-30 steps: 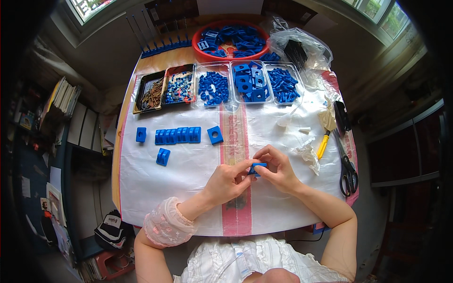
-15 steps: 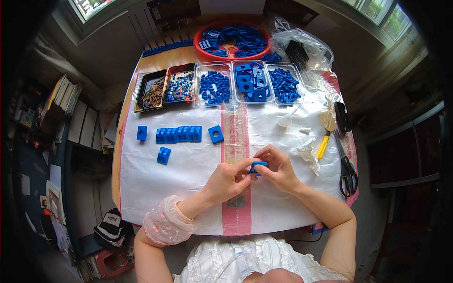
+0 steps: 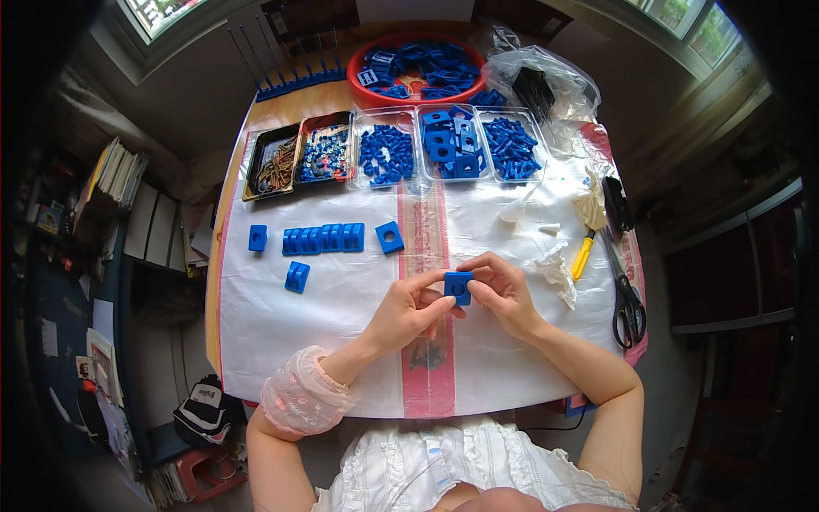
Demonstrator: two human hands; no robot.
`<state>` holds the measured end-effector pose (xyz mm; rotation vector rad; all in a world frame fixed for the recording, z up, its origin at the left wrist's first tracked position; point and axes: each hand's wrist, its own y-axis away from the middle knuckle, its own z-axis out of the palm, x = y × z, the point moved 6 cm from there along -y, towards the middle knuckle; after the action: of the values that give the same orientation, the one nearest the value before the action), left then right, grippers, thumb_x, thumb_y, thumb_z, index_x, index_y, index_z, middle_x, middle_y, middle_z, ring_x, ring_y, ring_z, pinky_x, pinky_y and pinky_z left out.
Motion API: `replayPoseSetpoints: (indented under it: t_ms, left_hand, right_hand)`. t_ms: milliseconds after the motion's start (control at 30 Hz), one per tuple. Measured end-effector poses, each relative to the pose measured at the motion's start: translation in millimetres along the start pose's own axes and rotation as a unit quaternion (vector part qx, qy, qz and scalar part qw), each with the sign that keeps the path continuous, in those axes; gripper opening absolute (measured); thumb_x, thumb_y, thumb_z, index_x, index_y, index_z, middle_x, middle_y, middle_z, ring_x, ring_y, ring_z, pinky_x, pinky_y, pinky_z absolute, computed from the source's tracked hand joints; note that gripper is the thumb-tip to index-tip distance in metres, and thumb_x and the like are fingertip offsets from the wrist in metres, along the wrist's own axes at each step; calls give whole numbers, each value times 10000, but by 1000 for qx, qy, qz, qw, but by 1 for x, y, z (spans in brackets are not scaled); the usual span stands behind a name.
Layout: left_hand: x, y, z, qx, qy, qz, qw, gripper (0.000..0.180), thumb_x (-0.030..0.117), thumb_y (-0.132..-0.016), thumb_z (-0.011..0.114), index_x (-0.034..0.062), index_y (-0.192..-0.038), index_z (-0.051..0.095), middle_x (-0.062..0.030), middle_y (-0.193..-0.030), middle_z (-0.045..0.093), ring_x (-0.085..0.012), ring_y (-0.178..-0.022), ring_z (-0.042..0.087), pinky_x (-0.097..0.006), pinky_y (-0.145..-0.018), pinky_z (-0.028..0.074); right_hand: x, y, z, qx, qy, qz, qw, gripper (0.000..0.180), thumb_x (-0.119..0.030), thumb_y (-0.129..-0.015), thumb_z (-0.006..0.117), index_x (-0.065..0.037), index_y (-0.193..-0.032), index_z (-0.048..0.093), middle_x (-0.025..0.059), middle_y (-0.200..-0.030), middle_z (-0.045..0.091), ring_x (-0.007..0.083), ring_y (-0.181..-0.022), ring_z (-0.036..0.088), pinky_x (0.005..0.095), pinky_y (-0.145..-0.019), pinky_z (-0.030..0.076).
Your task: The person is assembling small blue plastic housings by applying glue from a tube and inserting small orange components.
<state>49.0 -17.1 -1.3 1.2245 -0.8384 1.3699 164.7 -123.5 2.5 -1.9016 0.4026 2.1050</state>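
Note:
Between both hands, above the red stripe of the white table cover, is a blue plastic block with a round hole (image 3: 457, 288). My left hand (image 3: 415, 309) pinches its left side with thumb and fingers. My right hand (image 3: 502, 297) grips the right side and upper corner. The block's holed face is turned up toward me. To the left lie a row of blue ridged blocks (image 3: 323, 239), a single ridged block (image 3: 297, 277) and two holed blocks, one beside the stripe (image 3: 390, 238) and one at the far left (image 3: 258, 238).
Along the back stand trays of brown screws (image 3: 277, 166), nuts (image 3: 325, 159), small blue parts (image 3: 386, 154), holed blocks (image 3: 452, 143) and blue pegs (image 3: 513, 148). Behind them is a red basin (image 3: 354, 90). A yellow-handled tool (image 3: 583, 256) and black scissors (image 3: 630, 316) lie right.
The blue block in my hands has been tilted from edge-on so that its holed face shows. Both hands have risen slightly; the loose blocks stay in place.

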Motion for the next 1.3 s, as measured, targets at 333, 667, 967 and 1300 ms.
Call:
replayPoseSetpoints:
  t_ms: [333,667,967,1300]
  left_hand:
    - [-4,0,-2,-14,13,-19,1000,405,84,-936,587,-17,-1322,521,-131,-883,736,-72,-474,554,-193,-452,427]
    - [-3,-1,-3,-11,28,-14,999,405,77,-936,586,-19,-1323,517,-144,-883,733,-71,-471,552,-186,-449,421]
    - [-2,-5,-10,16,71,14,997,412,78,-919,600,-70,-1295,519,-150,-875,721,-119,-583,672,-167,-407,387]
    - [-3,-4,-10,18,62,17,998,385,80,-919,600,-55,-1274,543,-151,-871,726,-97,-521,632,-161,-394,359]
  right_hand:
    - [-1,1,2,-5,2,-3,1000,215,-39,-934,567,15,-1142,569,97,-978,679,125,-939,642,284,-857,499]
    - [1,0,-3,15,6,-6,1000,204,-108,-978,532,-3,-1148,571,69,-863,677,51,-760,595,204,-618,412]
    - [8,-6,-19,92,-117,-18,989,72,-133,-970,470,-65,-968,493,8,-655,484,69,-593,418,210,-552,327]
    - [9,-5,-20,74,-163,-2,984,89,-120,-898,450,-46,-869,489,31,-663,488,83,-571,420,223,-530,343]
